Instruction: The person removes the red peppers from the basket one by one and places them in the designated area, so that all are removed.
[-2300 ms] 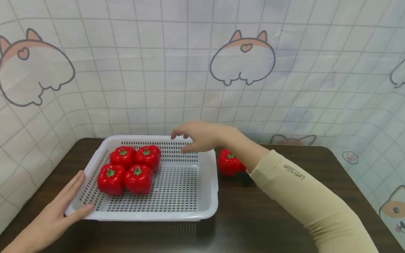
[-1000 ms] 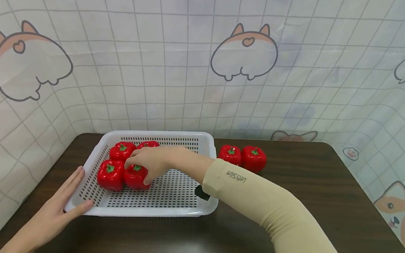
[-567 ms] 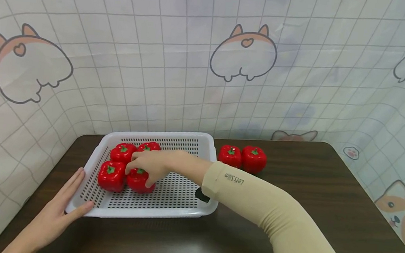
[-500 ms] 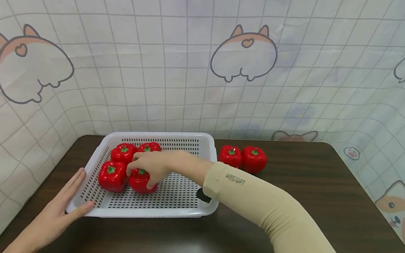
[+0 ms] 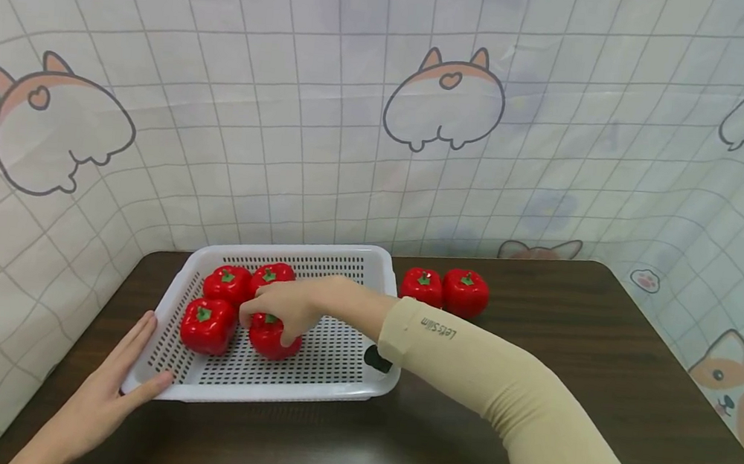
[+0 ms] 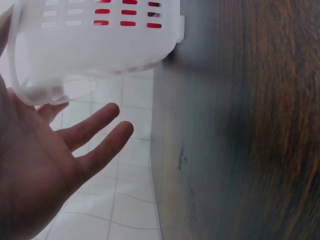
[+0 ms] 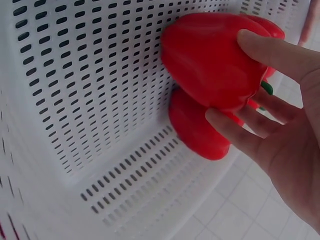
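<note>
A white perforated basket (image 5: 336, 359) stands on the table with glossy red bell peppers grouped on its left side. My right hand (image 5: 294, 305) grips the near right bell pepper (image 5: 272, 342) from above. In the right wrist view, the thumb lies on one side of this pepper (image 7: 210, 60) and fingers on the other. A small gap separates it from the near left bell pepper (image 5: 207, 327). Behind are two more, the back left pepper (image 5: 227, 283) and the back right pepper (image 5: 270, 274). My left hand (image 5: 102, 396) rests against the basket's left corner, fingers extended.
Two more red bell peppers, a nearer one (image 5: 422, 287) and its neighbour (image 5: 465, 293), sit side by side on the dark wooden table (image 5: 537, 337), right of the basket. A white dog-print sheet (image 5: 313, 144) encloses the table's back and sides.
My right hand came down from above the basket onto the near right pepper. Hand and pepper then shifted right, away from the near left pepper. My left hand stayed at the basket corner.
</note>
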### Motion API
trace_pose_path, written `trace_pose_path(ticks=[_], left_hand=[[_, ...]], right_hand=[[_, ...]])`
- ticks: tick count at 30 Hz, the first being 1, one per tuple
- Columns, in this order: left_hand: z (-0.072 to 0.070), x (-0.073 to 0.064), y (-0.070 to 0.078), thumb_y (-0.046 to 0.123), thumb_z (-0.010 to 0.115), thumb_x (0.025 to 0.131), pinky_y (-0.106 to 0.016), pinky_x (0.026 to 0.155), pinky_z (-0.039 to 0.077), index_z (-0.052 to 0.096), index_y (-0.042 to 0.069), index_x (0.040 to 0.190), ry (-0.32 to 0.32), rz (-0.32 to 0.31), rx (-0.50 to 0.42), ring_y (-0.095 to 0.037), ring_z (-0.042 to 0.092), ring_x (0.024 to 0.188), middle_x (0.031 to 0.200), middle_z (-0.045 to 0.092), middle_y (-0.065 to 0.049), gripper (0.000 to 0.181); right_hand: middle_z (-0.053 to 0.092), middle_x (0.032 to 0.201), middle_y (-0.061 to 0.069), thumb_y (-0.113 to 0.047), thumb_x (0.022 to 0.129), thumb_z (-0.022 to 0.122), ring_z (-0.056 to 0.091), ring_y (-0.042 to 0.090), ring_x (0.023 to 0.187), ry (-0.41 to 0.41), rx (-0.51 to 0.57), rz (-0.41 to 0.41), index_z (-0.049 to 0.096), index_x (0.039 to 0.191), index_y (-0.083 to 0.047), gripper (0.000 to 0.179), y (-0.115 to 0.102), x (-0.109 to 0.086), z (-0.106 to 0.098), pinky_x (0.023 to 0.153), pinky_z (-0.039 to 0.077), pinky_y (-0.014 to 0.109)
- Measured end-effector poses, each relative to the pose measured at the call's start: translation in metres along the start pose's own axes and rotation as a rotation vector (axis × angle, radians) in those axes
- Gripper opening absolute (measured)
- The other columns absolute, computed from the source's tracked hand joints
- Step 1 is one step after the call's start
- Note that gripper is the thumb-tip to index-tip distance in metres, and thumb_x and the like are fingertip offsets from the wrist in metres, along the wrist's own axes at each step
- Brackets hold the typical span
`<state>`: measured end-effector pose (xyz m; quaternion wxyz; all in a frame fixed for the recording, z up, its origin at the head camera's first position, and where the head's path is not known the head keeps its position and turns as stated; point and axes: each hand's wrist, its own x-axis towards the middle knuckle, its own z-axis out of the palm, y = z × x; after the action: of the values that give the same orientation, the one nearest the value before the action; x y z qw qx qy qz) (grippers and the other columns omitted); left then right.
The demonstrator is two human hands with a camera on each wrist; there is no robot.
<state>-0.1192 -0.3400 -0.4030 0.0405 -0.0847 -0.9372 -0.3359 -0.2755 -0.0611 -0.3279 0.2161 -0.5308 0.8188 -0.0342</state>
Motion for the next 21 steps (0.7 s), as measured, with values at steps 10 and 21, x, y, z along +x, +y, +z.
trace_pose_path(ticks=[10,21], left_hand=[[0.002,-0.004,-0.001,0.028,0.068,0.100,-0.048,0.115,0.018,0.011,0.020,0.167,0.018,0.012,0.006,-0.054,0.026,0.144,0.171,0.007,-0.013,0.088],[0.002,-0.005,0.000,0.027,0.067,0.100,-0.032,0.115,0.009,0.011,0.019,0.167,0.017,0.019,0.004,-0.054,0.022,0.146,0.171,0.005,-0.012,0.088]], right_hand=[[0.057,0.130,-0.005,-0.013,0.079,0.089,0.048,0.012,0.122,-0.010,0.020,-0.044,0.057,0.134,-0.024,0.065,0.001,-0.017,-0.009,0.081,0.053,0.021],[0.056,0.134,-0.001,-0.009,0.079,0.088,0.047,0.014,0.124,0.100,0.095,-0.121,0.058,0.135,-0.018,0.064,0.010,-0.048,-0.032,0.085,0.052,0.021]])
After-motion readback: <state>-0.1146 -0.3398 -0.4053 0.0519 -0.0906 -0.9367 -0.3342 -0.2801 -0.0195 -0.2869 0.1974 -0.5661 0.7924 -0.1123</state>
